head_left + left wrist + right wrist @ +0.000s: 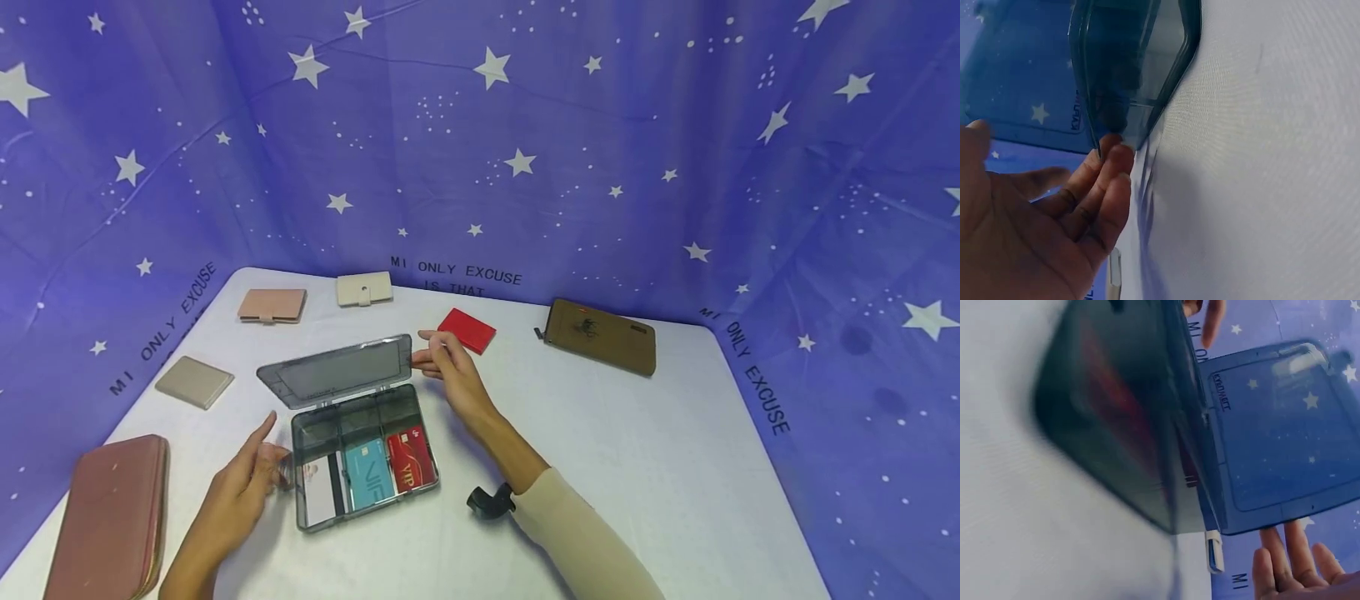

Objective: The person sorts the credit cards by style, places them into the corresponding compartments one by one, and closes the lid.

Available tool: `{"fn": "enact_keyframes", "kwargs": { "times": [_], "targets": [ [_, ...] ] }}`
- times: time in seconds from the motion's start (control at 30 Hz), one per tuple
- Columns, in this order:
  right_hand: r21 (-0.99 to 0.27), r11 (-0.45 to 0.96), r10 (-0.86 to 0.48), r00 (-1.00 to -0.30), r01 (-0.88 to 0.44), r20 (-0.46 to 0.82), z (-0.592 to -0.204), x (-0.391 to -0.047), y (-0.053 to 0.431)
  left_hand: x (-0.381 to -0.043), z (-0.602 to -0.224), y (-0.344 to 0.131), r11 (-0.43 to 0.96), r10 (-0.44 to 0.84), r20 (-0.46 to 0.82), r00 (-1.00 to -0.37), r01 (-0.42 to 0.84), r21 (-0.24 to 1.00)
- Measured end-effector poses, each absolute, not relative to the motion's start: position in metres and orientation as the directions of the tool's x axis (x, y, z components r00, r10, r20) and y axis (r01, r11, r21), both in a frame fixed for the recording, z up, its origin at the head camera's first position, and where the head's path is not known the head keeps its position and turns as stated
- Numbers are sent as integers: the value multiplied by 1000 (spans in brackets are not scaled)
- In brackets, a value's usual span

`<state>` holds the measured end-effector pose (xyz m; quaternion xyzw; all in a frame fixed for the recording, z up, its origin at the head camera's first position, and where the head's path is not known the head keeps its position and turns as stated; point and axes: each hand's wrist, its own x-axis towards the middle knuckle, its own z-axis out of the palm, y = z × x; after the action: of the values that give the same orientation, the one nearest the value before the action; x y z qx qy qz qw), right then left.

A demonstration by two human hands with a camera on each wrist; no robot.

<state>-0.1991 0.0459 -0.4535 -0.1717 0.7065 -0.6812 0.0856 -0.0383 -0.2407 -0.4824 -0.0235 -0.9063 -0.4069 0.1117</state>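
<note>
A smoky, see-through divided box stands on the white table, its hinged lid raised and leaning back. In the front compartments lie a white card with a dark stripe, a light blue VIP card and a red VIP card. My left hand is at the box's left side, fingertips against its wall, thumb pointing up. At the lid's right edge is my right hand; the right wrist view shows its straight fingers right at that edge.
Behind the box lie a pink wallet, a cream snap wallet and a red card holder. A beige holder and a large brownish-pink wallet lie left, an olive-brown zip wallet back right. A starry purple curtain surrounds the table.
</note>
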Motion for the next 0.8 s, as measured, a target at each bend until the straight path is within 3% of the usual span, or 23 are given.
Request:
{"fn": "enact_keyframes", "kwargs": {
  "times": [0.2, 0.33, 0.4, 0.53, 0.67, 0.8],
  "targets": [
    [-980, 88, -529, -841, -181, 108, -456, -178, 70, -38, -476, -238, 485, -40, 129, -991, 94, 870],
    [-892, 264, -690, -718, -366, 90, -461, -154, 82, -41, -474, -234, 506, -27, 79, -997, 54, 861],
    [-766, 372, -748, -658, -524, 87, -462, -142, 84, -41, -475, -232, 568, -28, 71, -997, 42, 822],
    [-395, 495, -809, -576, -774, 117, -463, -124, 80, -44, -479, -228, 657, -20, 75, -997, 44, 752],
    [-166, 559, -797, -582, -812, 163, -466, -115, 74, -48, -480, -223, 682, 8, 82, -997, 66, 728],
    [-122, 610, -757, -621, -783, 203, -469, -116, 69, -53, -478, -218, 712, 72, 84, -994, 110, 694]
  ]
}}
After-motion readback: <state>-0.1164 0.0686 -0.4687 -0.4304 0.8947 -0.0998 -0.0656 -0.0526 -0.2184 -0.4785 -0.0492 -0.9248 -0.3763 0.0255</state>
